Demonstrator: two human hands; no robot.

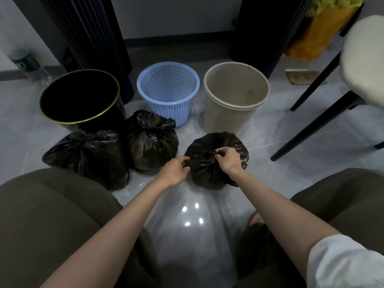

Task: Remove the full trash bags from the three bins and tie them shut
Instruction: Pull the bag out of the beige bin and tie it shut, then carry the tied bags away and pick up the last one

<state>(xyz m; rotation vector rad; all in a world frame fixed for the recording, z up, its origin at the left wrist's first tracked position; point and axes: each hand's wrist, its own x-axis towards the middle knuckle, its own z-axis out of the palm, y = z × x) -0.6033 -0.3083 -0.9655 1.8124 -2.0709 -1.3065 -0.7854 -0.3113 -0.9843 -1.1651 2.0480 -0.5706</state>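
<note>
On floor [291, 140], right hand [228, 160] seemingly pinching bag [207, 173]

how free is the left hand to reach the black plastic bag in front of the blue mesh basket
Probably yes: that black plastic bag lies just left of the left hand, nothing between them, though the hand is pinching the rightmost black bag.

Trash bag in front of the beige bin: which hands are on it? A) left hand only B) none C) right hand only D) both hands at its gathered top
D: the left hand and the right hand both pinch the gathered top of the trash bag in front of the beige bin.
</note>
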